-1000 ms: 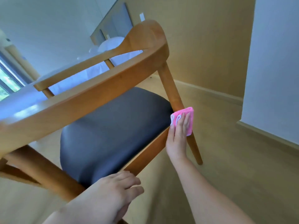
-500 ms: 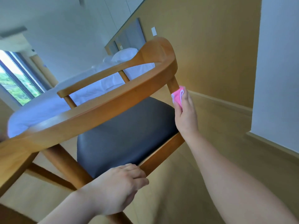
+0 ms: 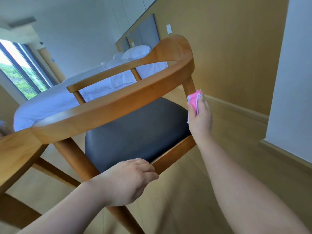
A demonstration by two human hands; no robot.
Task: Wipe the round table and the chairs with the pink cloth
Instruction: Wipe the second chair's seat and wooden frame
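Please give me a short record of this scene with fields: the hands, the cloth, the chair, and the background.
right hand: the right hand holds the pink cloth against the chair's wooden upright post, just below the curved armrest
left hand: the left hand grips the front corner of the seat frame
chair: wooden armchair with a dark padded seat, seen tilted in this view
background: a bed with white sheets, white pillows, a window at left

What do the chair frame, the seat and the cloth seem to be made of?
Chair frame: likely wood, smooth satin varnish; warm brown with soft highlights. Seat: dark padded cover, perhaps leather or vinyl; matte, faint sheen. Cloth: soft pink fabric, possibly microfibre, folded, with a white edge.
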